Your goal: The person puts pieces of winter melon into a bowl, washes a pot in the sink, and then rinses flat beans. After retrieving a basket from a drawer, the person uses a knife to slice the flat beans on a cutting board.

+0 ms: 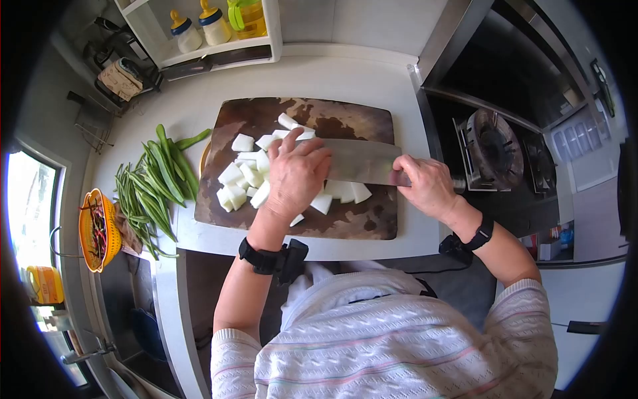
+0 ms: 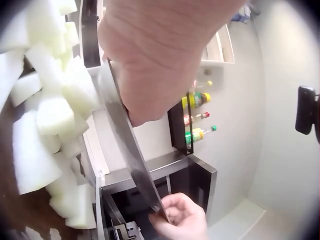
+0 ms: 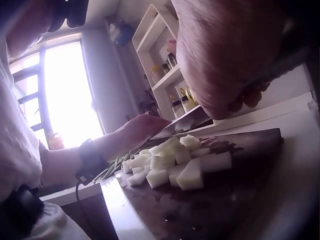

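My right hand point(image 1: 425, 186) holds a wide cleaver point(image 1: 362, 161) at its handle end, with the thumb beside the blade. Its fingers curl round that end in the left wrist view. The left hand point(image 1: 296, 171) is at the blade's other end, fingers spread and slightly bent, touching the metal; its fingertips are partly hidden. Under and around this hand lie chunks of a pale white-green vegetable point(image 1: 232, 174), piled on a dark, stained cutting board point(image 1: 359, 216). More pieces lie below the blade. In the right wrist view, the cleaver hangs above the pile point(image 3: 170, 160).
Green beans point(image 1: 149, 179) lie on the counter left of the board. Beyond them stands a yellow basket point(image 1: 113, 229) near the sink. A shelf with bottles point(image 1: 214, 26) is at the back, and a gas burner point(image 1: 492, 149) sits to the right.
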Motion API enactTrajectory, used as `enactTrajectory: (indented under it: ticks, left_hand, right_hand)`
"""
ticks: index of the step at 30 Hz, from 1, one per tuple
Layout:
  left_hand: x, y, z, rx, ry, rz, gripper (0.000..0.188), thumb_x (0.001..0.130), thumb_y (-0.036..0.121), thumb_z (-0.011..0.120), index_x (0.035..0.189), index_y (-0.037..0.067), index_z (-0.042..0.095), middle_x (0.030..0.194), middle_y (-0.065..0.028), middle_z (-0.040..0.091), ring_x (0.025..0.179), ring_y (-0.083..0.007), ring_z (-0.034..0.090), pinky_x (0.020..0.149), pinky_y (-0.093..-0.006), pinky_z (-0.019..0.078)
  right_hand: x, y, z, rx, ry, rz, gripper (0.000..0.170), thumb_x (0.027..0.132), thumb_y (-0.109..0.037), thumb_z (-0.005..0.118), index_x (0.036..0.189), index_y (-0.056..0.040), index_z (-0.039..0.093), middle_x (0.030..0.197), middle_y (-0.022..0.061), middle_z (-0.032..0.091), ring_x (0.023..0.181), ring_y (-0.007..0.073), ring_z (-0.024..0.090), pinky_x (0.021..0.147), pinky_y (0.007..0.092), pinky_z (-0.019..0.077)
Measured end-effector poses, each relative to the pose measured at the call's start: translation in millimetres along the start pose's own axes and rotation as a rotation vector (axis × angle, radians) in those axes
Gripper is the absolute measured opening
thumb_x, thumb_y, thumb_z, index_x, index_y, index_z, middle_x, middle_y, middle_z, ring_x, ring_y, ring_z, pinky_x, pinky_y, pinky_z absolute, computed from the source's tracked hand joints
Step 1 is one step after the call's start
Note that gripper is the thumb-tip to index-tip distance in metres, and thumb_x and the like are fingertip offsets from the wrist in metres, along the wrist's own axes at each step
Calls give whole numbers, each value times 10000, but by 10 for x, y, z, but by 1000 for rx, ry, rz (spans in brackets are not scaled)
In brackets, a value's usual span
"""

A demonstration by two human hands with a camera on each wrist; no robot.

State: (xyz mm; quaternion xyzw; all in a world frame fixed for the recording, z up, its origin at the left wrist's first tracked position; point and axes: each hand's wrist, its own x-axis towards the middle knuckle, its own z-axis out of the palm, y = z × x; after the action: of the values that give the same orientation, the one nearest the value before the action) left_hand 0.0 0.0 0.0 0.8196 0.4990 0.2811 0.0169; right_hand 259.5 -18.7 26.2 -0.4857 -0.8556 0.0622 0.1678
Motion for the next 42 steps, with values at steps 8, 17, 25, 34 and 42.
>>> enactTrajectory:
  ticks: [8, 17, 25, 34, 42]
  left_hand:
    - [-16, -312, 973, 139, 296, -135, 179, 740, 170, 625, 908, 120, 664, 926, -80, 618, 1051, -296, 519, 950, -473, 367]
    - [-706, 214, 186, -115, 411, -444, 338, 680, 146, 693, 1005, 73, 638, 1199, -154, 487, 1260, -361, 341, 1022, -500, 275]
    - [-1932, 392, -233, -47, 582, -638, 213, 693, 44, 647, 903, 57, 615, 1115, -138, 515, 1177, -352, 425, 945, -458, 369]
    - [-3620, 541, -1003, 75, 686, -755, 213, 701, 42, 651, 910, 72, 628, 1061, -111, 566, 1126, -326, 488, 940, -419, 406]
    - [-5741, 460, -2532, 130, 1023, -1124, 236, 725, 37, 649, 961, 36, 656, 997, -92, 633, 963, -226, 588, 858, -325, 463]
  right_hand:
    - [-438, 928, -77, 84, 61, 324, 229, 756, -139, 699, 961, -89, 607, 857, 100, 674, 798, 260, 656, 714, 360, 508]
    - [270, 1379, 886, 263, 40, 224, 175, 800, -7, 617, 954, -10, 534, 629, 46, 504, 582, 143, 484, 563, 293, 408]
    - [546, 1458, 1157, 76, -84, 53, 240, 831, -98, 599, 1057, -75, 523, 812, 92, 605, 710, 218, 572, 660, 349, 455]
    - [524, 1627, 1090, -158, -134, 87, 247, 781, -16, 577, 1025, -13, 544, 970, 141, 619, 901, 285, 596, 810, 361, 452]
    - [453, 1287, 988, -168, 36, 69, 355, 792, 6, 532, 1146, 1, 520, 1098, 172, 593, 1049, 316, 556, 908, 365, 418]
